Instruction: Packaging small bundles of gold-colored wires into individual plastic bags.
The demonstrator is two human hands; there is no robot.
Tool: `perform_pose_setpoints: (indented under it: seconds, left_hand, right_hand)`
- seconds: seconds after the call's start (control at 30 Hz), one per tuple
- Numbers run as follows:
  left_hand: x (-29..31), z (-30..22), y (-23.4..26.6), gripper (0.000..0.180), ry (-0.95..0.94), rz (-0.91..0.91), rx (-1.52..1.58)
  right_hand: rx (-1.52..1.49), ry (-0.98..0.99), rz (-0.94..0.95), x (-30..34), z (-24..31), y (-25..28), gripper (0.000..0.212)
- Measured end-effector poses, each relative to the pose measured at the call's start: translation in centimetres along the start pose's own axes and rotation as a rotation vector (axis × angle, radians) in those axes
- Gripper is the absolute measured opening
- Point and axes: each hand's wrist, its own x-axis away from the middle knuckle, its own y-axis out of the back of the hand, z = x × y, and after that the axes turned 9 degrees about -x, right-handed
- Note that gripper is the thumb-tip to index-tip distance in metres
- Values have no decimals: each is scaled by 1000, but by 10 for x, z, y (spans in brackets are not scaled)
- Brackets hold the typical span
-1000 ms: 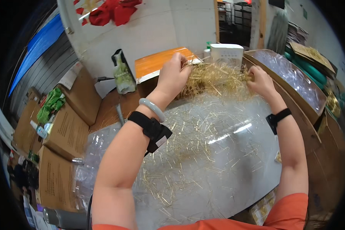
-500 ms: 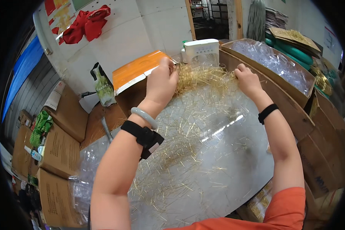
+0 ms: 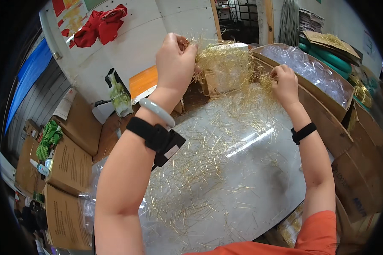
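Between my hands hangs a loose tangle of thin gold tinsel strands (image 3: 230, 61), held up above the far part of the table. My left hand (image 3: 174, 63) is higher, its fingers closed on the tangle's left end. Lower and to the right, my right hand (image 3: 285, 85) pinches the tangle's other end. Below lies a whitish, shiny tabletop sheet (image 3: 259, 187), strewn with short loose gold strands (image 3: 191, 170). The raised tinsel partly hides a white fan unit (image 3: 225, 80) behind it.
An orange-topped box (image 3: 144, 83) stands beyond my left forearm. At the right, a long carton (image 3: 342, 85) holds clear plastic pieces. Brown cartons (image 3: 70, 165) and clear plastic packaging (image 3: 87, 208) line the left side. A green pouch (image 3: 120, 95) stands near the wall.
My left hand has risen, lifting the tinsel's left end off the tabletop. My right hand has shifted slightly right, still gripping its end. The tangle now hangs stretched between them.
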Motion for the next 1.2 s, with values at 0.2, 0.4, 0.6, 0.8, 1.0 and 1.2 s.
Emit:
perform_pose_setpoints:
  seconds: [0.2, 0.4, 0.6, 0.8, 1.0, 1.2]
  left_hand:
    - [-13, -16, 14, 26, -38, -67, 164]
    - [-15, -27, 15, 24, -154, -106, 254]
    - [-18, 14, 45, 30, -266, 55, -246]
    - [-17, 37, 60, 26, -87, 140, -192]
    - [-27, 37, 90, 24, -238, 144, -477]
    - [-22, 49, 141, 18, -52, 223, -254]
  right_hand:
    - [-1133, -432, 337, -10, 38, 41, 51]
    - [-970, -358, 385, -9, 60, 34, 44]
    - [-517, 97, 258, -38, 39, 24, 29]
    - [-307, 142, 120, -53, 31, 23, 19]
    - [-162, 319, 44, -84, 45, 28, 16]
    - [16, 545, -83, -97, 77, 36, 19]
